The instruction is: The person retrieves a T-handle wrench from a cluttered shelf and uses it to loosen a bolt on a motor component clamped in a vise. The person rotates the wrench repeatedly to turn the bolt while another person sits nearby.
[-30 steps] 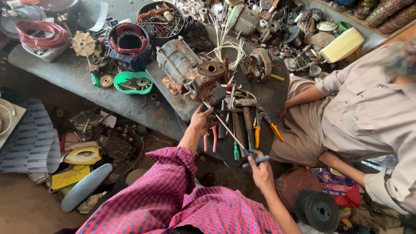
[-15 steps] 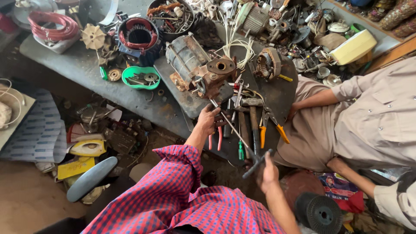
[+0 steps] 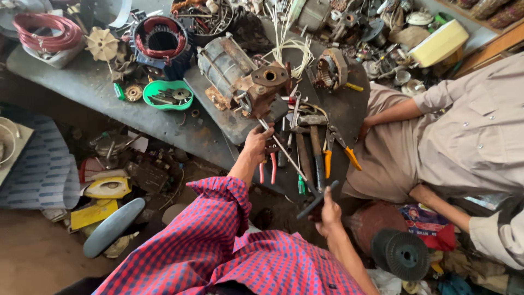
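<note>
A rusty electric motor (image 3: 240, 76) lies on the dark workbench (image 3: 98, 93). A long thin metal rod (image 3: 289, 158) runs from the motor's end housing back toward me and ends in a dark cross handle (image 3: 315, 201). My left hand (image 3: 256, 143) grips the rod close to the motor, with its red checked sleeve behind it. Closed around the cross handle is my right hand (image 3: 329, 212), low in front of the bench edge.
Pliers with orange grips (image 3: 338, 153), a hammer and screwdrivers lie beside the rod. A green bowl (image 3: 166, 94) of small parts and a copper-wound stator (image 3: 162, 43) sit to the left. Another person in beige (image 3: 464, 136) sits to the right. Scrap covers the floor.
The view has shifted slightly. My right hand has turned the cross handle to a steeper angle and dropped a little. My left hand stays on the rod by the motor.
</note>
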